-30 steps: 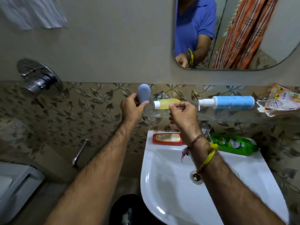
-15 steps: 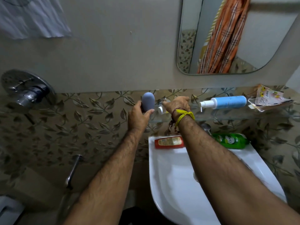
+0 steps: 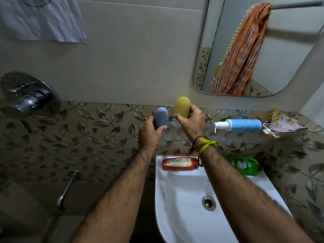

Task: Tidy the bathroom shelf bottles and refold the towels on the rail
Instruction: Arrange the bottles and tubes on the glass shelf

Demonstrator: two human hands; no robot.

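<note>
My left hand grips a grey-blue bottle standing upright at the left end of the glass shelf. Right beside it, my right hand holds a yellow bottle upright on its cap. Further right on the shelf lies a blue pump bottle on its side, nozzle pointing left. A crumpled printed packet lies at the shelf's right end. An orange checked towel hanging bunched on a rail shows in the mirror. A white towel hangs at the top left.
Below the shelf, a white washbasin carries a red bottle and a green bottle, both lying on its back rim. A chrome shower mixer juts from the left wall. A chrome handle sticks out lower left.
My right hand has turned the yellow bottle from lying on its side to upright beside the grey-blue one. The left hand has stayed on the grey-blue bottle. The view has shifted up and left.
</note>
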